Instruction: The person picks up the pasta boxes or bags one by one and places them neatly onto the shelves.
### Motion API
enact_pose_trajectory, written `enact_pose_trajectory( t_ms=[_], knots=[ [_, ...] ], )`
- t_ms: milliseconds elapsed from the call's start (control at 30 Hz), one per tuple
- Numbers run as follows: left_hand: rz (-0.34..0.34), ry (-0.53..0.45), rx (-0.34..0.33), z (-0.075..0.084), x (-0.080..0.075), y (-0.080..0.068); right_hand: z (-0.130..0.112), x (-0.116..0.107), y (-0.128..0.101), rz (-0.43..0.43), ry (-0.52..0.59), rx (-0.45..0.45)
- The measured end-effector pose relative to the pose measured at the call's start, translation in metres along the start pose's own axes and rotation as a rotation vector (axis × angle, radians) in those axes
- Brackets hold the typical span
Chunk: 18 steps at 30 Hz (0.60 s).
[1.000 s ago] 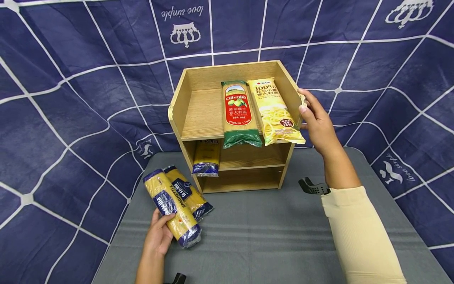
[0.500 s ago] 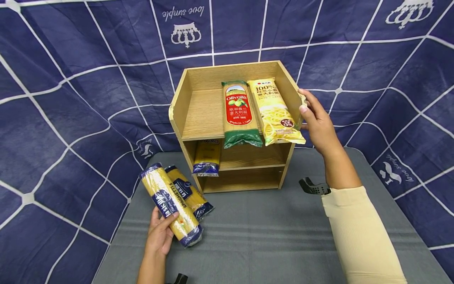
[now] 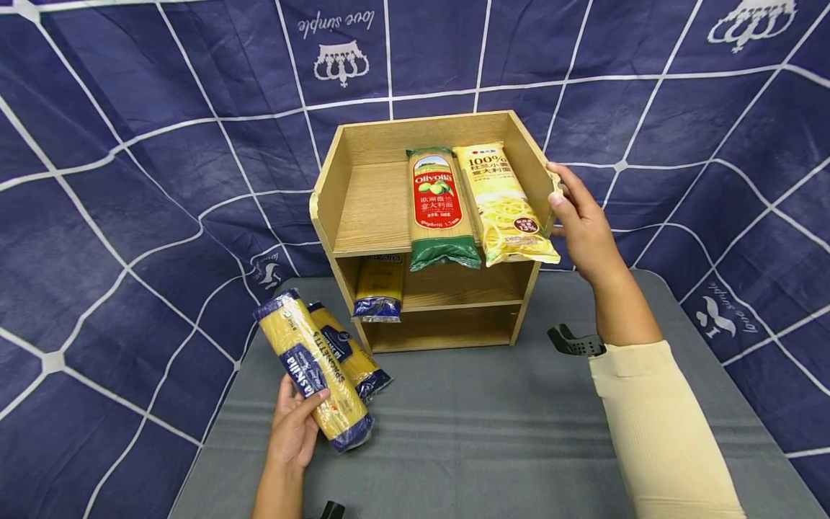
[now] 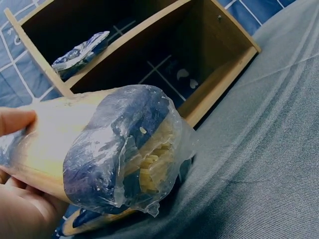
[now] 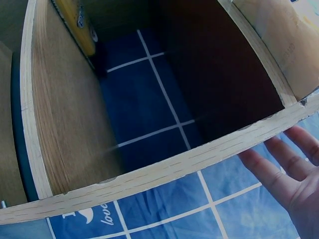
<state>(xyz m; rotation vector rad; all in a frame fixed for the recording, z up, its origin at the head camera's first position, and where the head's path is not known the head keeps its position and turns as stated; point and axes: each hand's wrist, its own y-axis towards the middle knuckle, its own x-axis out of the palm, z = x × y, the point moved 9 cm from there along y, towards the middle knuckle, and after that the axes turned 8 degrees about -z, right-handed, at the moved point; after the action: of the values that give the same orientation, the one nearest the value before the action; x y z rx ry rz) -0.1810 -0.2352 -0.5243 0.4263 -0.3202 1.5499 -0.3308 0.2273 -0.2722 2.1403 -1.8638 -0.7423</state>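
Observation:
In the head view my left hand [image 3: 295,425] grips a pack of spaghetti [image 3: 314,371], yellow with dark blue ends, thumb on top. It is tilted above a second spaghetti pack [image 3: 350,349] lying on the grey cloth and partly covers it. The held pack's clear crinkled end [image 4: 144,154] faces the left wrist camera. My right hand [image 3: 583,231] holds the right side panel of a small wooden shelf [image 3: 372,205] by its edge. In the right wrist view, fingers [image 5: 271,172] lie against the panel's outer side; the thumb is out of sight there.
On the top shelf lie a red and green spaghetti pack [image 3: 441,209] and a yellow pasta pack [image 3: 502,202], their ends overhanging the front. A yellow and blue pack [image 3: 378,288] sits at the left of the middle level. Blue checked cloth [image 3: 194,144] hangs behind and at both sides.
The spaghetti pack in my left hand has lifted slightly and turned, its far end shifting up and left, its label rolling more into view. My right hand stays on the shelf panel.

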Motion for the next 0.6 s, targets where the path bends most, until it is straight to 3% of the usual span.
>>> enact_pose_trajectory(
  t_ms=[300,600],
  knots=[
    [0.013,0.042,-0.003,0.004,0.007,-0.002,0.0,0.0,0.0,0.001,0.007,-0.002],
    [-0.027,0.109,0.019,0.007,0.017,-0.004,0.0,-0.001,0.0,0.002,-0.032,0.007]
  ],
)
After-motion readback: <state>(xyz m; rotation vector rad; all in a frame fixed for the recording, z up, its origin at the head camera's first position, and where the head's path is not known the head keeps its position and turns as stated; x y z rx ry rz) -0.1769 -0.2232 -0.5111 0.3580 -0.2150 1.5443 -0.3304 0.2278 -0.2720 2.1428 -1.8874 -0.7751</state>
